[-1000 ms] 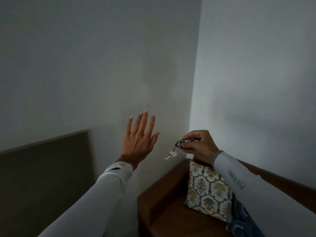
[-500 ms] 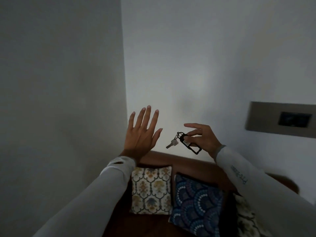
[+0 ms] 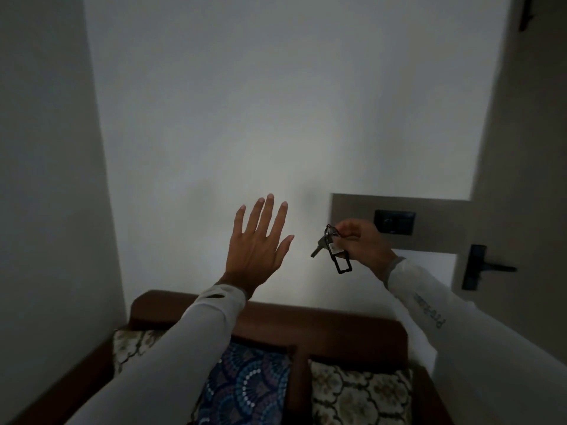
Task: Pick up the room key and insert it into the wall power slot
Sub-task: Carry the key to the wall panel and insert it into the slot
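Head view: my right hand (image 3: 363, 245) pinches the small silver room key with its black rectangular tag (image 3: 333, 250), just left of the dark wall power slot (image 3: 395, 222). My left hand (image 3: 257, 246) hovers empty, fingers spread.

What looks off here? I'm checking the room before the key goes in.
Little stands out. The room is dim. The left sleeve has a small tear near the cuff. The cushions sit upright on the sofa. The right hand holds the room key; the left hand is open and empty.
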`<state>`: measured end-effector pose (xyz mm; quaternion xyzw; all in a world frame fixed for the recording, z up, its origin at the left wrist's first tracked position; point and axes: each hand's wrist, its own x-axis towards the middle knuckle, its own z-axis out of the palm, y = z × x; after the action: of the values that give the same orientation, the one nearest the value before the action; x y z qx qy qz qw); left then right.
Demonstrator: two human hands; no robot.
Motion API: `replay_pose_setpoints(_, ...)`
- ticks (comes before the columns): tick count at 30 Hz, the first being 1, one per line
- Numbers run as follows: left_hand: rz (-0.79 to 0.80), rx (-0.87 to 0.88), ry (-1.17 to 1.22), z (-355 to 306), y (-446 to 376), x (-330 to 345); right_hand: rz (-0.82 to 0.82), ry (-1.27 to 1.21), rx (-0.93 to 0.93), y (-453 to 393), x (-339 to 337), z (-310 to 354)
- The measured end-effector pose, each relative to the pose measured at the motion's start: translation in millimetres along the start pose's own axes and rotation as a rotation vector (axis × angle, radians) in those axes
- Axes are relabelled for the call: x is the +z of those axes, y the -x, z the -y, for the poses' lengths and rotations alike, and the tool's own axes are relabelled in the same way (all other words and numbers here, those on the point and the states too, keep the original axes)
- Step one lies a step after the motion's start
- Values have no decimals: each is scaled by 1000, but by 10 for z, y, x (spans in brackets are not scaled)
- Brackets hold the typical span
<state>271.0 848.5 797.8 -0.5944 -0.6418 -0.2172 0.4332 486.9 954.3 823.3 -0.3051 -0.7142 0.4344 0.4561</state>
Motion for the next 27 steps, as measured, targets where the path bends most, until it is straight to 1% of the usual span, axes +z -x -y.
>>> replay_pose_setpoints(4, -6, 38, 39, -528, -450, 368, -55, -46, -13, -219, -612, -215)
replay_pose_setpoints(9, -23, 49, 72, -1004, -966, 962, -74, 6, -66, -695, -1210, -569)
replay_pose_setpoints(15, -74, 70, 92, -1328, -1632, 1681, -129, 46, -65, -1432, -1789, -917)
replay_pose_setpoints(17, -90, 75, 83, -1406, -1891, 1883, -143, 48, -102, -1663, -1969, -1001)
replay_pose_setpoints(21, -89, 81, 72, -1627, -2294, 2195, -186, 148, -191, -2045, -2278, -1138)
replay_pose_setpoints(27, -98, 79, 94, -1904, -2645, 2629, -165, 236, -244, -2548, -2606, -1378)
